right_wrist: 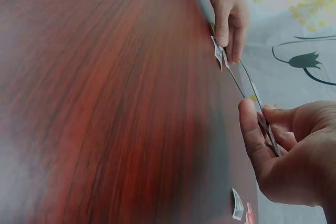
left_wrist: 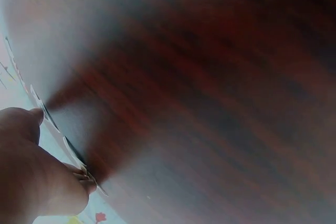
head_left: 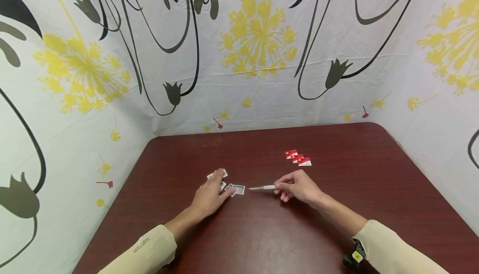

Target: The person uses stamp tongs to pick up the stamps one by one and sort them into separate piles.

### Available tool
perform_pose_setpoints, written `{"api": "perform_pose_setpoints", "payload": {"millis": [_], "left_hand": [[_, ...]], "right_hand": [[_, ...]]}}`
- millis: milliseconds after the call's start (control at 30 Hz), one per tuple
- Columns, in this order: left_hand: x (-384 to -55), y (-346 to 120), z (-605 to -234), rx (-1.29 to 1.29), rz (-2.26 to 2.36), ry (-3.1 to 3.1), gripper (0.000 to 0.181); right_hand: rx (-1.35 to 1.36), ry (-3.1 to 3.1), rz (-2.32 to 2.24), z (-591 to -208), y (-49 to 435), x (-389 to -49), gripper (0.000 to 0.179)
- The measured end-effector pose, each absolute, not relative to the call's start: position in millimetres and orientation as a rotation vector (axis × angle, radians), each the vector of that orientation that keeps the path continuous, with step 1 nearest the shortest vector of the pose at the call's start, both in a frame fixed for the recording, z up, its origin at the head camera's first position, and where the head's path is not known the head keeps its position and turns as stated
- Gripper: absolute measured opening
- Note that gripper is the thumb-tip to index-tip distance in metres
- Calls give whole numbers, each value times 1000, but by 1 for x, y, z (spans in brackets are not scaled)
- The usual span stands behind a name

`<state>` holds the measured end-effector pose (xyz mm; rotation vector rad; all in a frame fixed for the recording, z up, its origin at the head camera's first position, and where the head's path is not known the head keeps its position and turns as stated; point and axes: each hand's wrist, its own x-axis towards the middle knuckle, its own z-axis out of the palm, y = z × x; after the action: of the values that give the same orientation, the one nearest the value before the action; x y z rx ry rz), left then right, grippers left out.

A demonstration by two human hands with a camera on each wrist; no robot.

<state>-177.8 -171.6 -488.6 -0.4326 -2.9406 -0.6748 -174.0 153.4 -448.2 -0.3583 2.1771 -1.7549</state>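
My right hand [head_left: 299, 186] pinches a pair of slim metal tweezers [head_left: 268, 187], their tips pointing left. In the right wrist view the two prongs [right_wrist: 237, 83] stand apart with nothing seen between them. My left hand [head_left: 207, 199] lies palm down with fingers extended over several small white-bordered picture pieces, like stamps or tiny cards [head_left: 238, 189]. Its thumb touches the pieces nearest the tweezers; the fingers partly cover others [head_left: 225, 173] farther back. The tweezer tips are just right of the nearest piece, apart from it.
Three small red-and-white cards [head_left: 304, 162] lie overlapping in a slanted row behind my right hand. The dark reddish wooden table [head_left: 269, 232] runs back to a patterned cloth wall [head_left: 232, 112]. A black device [head_left: 353, 259] is strapped at my right sleeve.
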Motion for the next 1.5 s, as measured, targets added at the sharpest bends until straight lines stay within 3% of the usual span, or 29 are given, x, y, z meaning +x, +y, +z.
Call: {"api": "perform_pose_setpoints", "payload": {"millis": [1500], "left_hand": [[-177,-173,-487,-437,-685,-2940,83]], "right_hand": [[-365,2415,-1682,-463,123,-187,12]]}}
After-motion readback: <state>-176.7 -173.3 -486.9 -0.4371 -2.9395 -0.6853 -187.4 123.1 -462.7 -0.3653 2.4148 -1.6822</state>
